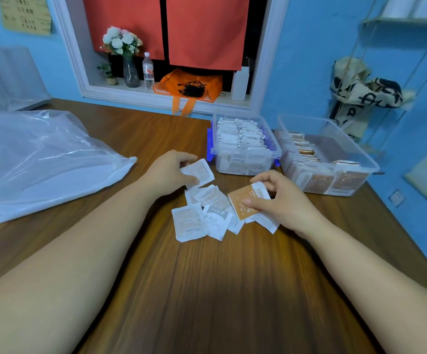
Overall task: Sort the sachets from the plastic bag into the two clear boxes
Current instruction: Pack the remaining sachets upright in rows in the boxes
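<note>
Pinching: orange sachet (236,199) in right grip (281,200), white sachet (203,172) in left grip (167,172).

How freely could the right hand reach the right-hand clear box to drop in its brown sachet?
Probably yes, quite freely. The right hand pinches the brown sachet just in front of the right-hand clear box, which has no lid on and is only partly filled. Nothing stands between them.

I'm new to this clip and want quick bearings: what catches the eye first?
A heap of white paper sachets lies on the brown wooden table. The right hand pinches an orange-brown sachet, the left hand a white sachet. Two clear plastic boxes of sorted sachets stand behind, rightward.
</note>
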`<state>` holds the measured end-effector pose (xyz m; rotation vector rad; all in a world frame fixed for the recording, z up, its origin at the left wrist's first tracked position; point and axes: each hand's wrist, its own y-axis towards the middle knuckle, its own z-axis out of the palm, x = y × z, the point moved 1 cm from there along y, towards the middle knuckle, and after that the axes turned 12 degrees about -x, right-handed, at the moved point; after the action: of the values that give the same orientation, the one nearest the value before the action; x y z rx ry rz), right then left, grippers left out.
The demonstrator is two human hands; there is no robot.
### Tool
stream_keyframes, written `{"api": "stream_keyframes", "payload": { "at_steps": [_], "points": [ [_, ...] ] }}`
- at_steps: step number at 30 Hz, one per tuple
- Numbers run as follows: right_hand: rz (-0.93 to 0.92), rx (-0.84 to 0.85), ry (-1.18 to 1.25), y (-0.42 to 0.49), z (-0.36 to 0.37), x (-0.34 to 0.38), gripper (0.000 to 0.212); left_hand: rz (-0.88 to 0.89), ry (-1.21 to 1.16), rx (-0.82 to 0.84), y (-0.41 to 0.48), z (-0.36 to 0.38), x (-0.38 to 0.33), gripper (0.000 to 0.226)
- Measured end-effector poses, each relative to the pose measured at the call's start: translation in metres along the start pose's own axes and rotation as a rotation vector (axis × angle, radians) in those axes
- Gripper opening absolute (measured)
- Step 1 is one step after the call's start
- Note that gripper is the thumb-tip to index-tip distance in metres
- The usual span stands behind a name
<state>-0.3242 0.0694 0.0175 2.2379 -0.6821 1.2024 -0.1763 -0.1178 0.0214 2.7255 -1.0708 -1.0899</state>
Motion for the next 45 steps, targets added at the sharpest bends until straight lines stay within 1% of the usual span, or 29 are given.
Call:
{"api": "stream_keyframes", "payload": {
  "at_steps": [3, 5, 6, 8, 11, 14, 15, 18, 20, 22, 23, 25, 27, 28, 30, 33, 36, 38, 42, 45],
  "points": [
    [0.032, -0.072, 0.161, 0.002, -0.003, 0.003, 0.034, -0.068, -0.163, -0.084, -0.006, -0.011, -0.008, 0.019],
    [0.056, -0.08, 0.238, 0.005, -0.005, 0.008, 0.024, -0.092, -0.267, -0.148, -0.011, -0.018, -0.017, 0.008],
    [0.065, -0.063, 0.269, 0.006, -0.005, 0.012, 0.02, -0.091, -0.307, -0.145, -0.015, -0.021, -0.022, 0.009],
    [0.056, -0.032, 0.313, 0.007, -0.003, 0.02, 0.017, -0.089, -0.399, -0.073, -0.021, -0.024, -0.032, 0.015],
    [0.012, -0.032, 0.318, 0.012, 0.006, 0.031, 0.018, -0.126, -0.488, 0.064, -0.033, -0.024, -0.045, 0.024],
    [-0.012, -0.036, 0.3, 0.015, 0.019, 0.042, 0.02, -0.197, -0.582, 0.132, -0.041, -0.023, -0.048, 0.029],
    [-0.008, -0.037, 0.3, 0.017, 0.023, 0.044, 0.02, -0.195, -0.601, 0.137, -0.041, -0.023, -0.046, 0.029],
    [-0.024, -0.047, 0.249, 0.02, 0.035, 0.048, 0.02, -0.147, -0.573, 0.123, -0.043, -0.023, -0.035, 0.023],
    [-0.036, -0.078, 0.169, 0.022, 0.042, 0.046, 0.02, -0.207, -0.566, 0.079, -0.041, -0.023, -0.025, 0.024],
    [-0.048, -0.085, 0.008, 0.022, 0.045, 0.041, 0.024, -0.252, -0.508, -0.016, -0.039, -0.023, -0.016, 0.023],
    [-0.059, -0.048, -0.116, 0.021, 0.046, 0.038, 0.026, -0.263, -0.47, -0.062, -0.037, -0.024, -0.012, 0.023],
    [-0.066, 0.078, -0.368, 0.019, 0.046, 0.033, 0.031, -0.279, -0.423, -0.122, -0.035, -0.027, -0.006, 0.024],
    [-0.041, 0.156, -0.479, 0.019, 0.045, 0.031, 0.033, -0.288, -0.434, -0.138, -0.032, -0.028, -0.002, 0.025],
    [-0.027, 0.175, -0.475, 0.02, 0.045, 0.03, 0.031, -0.29, -0.45, -0.135, -0.031, -0.028, -0.002, 0.025],
    [0.002, 0.184, -0.363, 0.022, 0.043, 0.029, 0.025, -0.29, -0.454, -0.122, -0.031, -0.028, -0.002, 0.026],
    [0.003, 0.107, -0.141, 0.026, 0.036, 0.029, 0.017, -0.286, -0.395, -0.123, -0.03, -0.028, -0.001, 0.03],
    [-0.015, 0.054, -0.052, 0.035, 0.026, 0.035, 0.015, -0.255, -0.334, -0.158, -0.029, -0.029, 0.001, 0.029],
    [-0.041, 0.096, -0.052, 0.039, 0.024, 0.04, 0.015, -0.229, -0.3, -0.18, -0.028, -0.03, 0.001, 0.026],
    [-0.138, 0.299, -0.2, 0.039, 0.043, 0.046, 0.015, -0.213, -0.27, -0.176, -0.028, -0.03, 0.004, 0.024],
    [-0.191, 0.415, -0.348, 0.042, 0.059, 0.044, 0.031, -0.215, -0.261, -0.165, -0.029, -0.028, 0.004, 0.022]
  ]
}}
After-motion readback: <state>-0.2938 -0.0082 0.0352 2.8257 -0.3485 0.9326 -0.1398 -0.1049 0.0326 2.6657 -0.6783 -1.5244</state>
